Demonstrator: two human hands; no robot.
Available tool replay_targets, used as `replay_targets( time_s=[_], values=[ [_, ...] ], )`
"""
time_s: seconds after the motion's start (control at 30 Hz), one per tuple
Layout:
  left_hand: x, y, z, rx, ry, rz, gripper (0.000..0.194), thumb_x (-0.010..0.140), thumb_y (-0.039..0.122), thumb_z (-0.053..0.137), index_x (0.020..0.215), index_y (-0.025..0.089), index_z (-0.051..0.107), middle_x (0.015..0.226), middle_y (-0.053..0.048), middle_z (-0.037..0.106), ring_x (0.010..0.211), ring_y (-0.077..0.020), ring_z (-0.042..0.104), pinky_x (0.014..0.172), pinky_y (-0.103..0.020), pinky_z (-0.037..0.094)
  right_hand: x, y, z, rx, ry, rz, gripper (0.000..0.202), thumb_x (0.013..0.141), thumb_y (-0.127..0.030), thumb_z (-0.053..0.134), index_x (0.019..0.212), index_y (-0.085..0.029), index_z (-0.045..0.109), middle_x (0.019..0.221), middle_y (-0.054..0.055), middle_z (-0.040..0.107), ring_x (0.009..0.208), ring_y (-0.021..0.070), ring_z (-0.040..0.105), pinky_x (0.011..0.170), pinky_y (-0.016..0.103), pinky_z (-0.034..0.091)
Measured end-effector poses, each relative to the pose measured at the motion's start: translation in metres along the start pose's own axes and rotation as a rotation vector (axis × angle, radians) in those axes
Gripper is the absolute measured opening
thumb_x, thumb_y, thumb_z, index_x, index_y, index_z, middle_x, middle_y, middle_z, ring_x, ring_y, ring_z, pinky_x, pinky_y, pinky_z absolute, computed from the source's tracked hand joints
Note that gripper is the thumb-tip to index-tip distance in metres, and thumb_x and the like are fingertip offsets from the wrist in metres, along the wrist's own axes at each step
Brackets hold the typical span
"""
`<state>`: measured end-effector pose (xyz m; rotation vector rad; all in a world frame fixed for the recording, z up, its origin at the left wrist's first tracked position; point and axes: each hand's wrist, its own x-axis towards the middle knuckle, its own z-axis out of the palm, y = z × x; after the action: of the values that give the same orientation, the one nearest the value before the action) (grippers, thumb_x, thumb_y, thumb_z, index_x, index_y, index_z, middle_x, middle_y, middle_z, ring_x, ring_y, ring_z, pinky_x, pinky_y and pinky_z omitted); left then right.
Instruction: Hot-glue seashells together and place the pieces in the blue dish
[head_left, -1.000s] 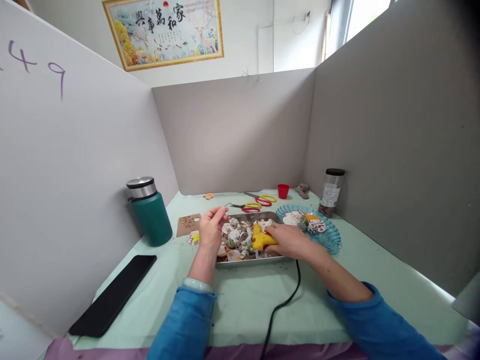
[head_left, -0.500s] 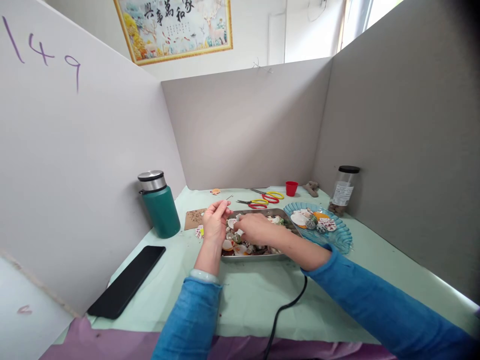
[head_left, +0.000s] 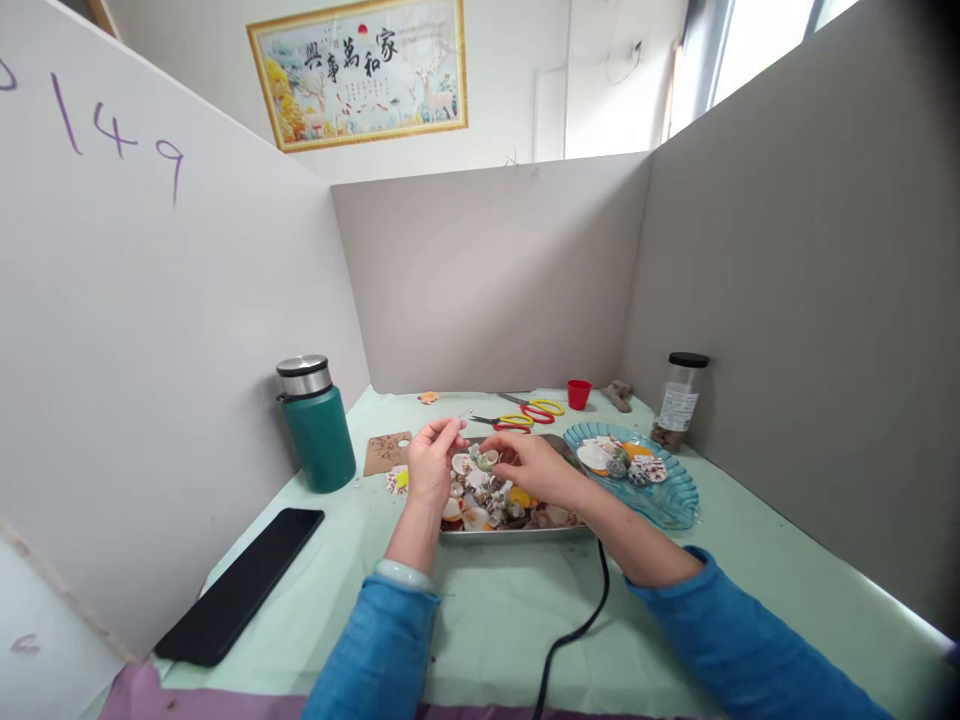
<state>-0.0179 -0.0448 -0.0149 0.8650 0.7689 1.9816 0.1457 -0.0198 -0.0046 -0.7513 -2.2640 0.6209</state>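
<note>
My left hand is raised over the left edge of a metal tray, thumb and forefinger pinched together. A thin, needle-like piece pokes out beyond those fingertips, too small to name surely. Seashells of many shapes and colours fill the tray. Coming in from the right, my right hand hovers over them. Its thumb and forefinger close around a small greenish-white seashell; the other fingers partly block the view of the heap behind.
Behind the tray lie scissors and a red cup. A blue plate of shells and a lidded jar stand right. Leftward are a green bottle, a black phone and cardboard. A black cable crosses the front.
My right hand has lifted from the shell heap and drawn back slightly, with a seashell now at its fingertips. My left hand keeps its pinch. The camera view has tilted up a little.
</note>
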Motion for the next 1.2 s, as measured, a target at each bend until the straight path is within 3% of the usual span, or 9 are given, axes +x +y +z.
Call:
replay_targets(
  time_s=[0.2, 0.4, 0.73, 1.03, 1.2],
  values=[
    [-0.003, -0.007, 0.003, 0.208, -0.020, 0.046, 0.033, 0.057, 0.035, 0.081, 0.074, 0.013, 0.065, 0.066, -0.001, 0.066, 0.053, -0.0078, 0.055, 0.061, -0.023, 0.046, -0.007, 0.009, -0.010, 0.245, 0.213, 0.077, 0.024, 0.074, -0.020, 0.057, 0.098, -0.017, 0.060, 0.081, 0.000, 0.062, 0.072, 0.0143, 0.058, 0.065, 0.026, 0.045],
    [-0.007, -0.014, 0.003, 0.525, -0.032, 0.193, 0.024, 0.066, 0.036, 0.075, 0.076, 0.015, 0.069, 0.061, 0.000, 0.064, 0.056, -0.0113, 0.056, 0.057, -0.022, 0.044, -0.010, 0.017, -0.007, 0.072, 0.346, 0.093, 0.021, 0.075, -0.023, 0.058, 0.095, -0.018, 0.058, 0.087, 0.003, 0.064, 0.073, 0.0158, 0.060, 0.067, 0.029, 0.047],
    [-0.012, -0.018, 0.002, 0.638, -0.088, 0.404, 0.012, 0.072, 0.030, 0.072, 0.075, 0.019, 0.073, 0.067, -0.002, 0.069, 0.062, -0.0146, 0.060, 0.061, -0.024, 0.046, -0.015, -0.002, -0.004, 0.013, 0.328, 0.112, 0.018, 0.075, -0.023, 0.057, 0.092, -0.020, 0.051, 0.073, -0.001, 0.060, 0.063, 0.0149, 0.056, 0.061, 0.028, 0.044],
    [-0.020, -0.012, 0.008, 0.832, -0.127, 0.598, 0.007, 0.078, 0.024, 0.065, 0.079, 0.023, 0.072, 0.077, -0.002, 0.071, 0.068, -0.0151, 0.062, 0.069, -0.025, 0.047, -0.018, 0.001, -0.004, 0.056, 0.373, 0.043, 0.024, 0.078, -0.028, 0.062, 0.097, -0.018, 0.054, 0.080, 0.001, 0.061, 0.069, 0.0153, 0.057, 0.067, 0.029, 0.045],
    [-0.022, -0.011, 0.009, 0.824, -0.159, 0.660, 0.007, 0.079, 0.024, 0.064, 0.080, 0.024, 0.071, 0.079, -0.002, 0.071, 0.073, -0.0165, 0.063, 0.073, -0.027, 0.047, -0.018, 0.003, -0.003, 0.040, 0.405, 0.052, 0.023, 0.077, -0.030, 0.065, 0.094, -0.018, 0.056, 0.079, 0.001, 0.062, 0.068, 0.0155, 0.057, 0.067, 0.029, 0.044]
  ],
)
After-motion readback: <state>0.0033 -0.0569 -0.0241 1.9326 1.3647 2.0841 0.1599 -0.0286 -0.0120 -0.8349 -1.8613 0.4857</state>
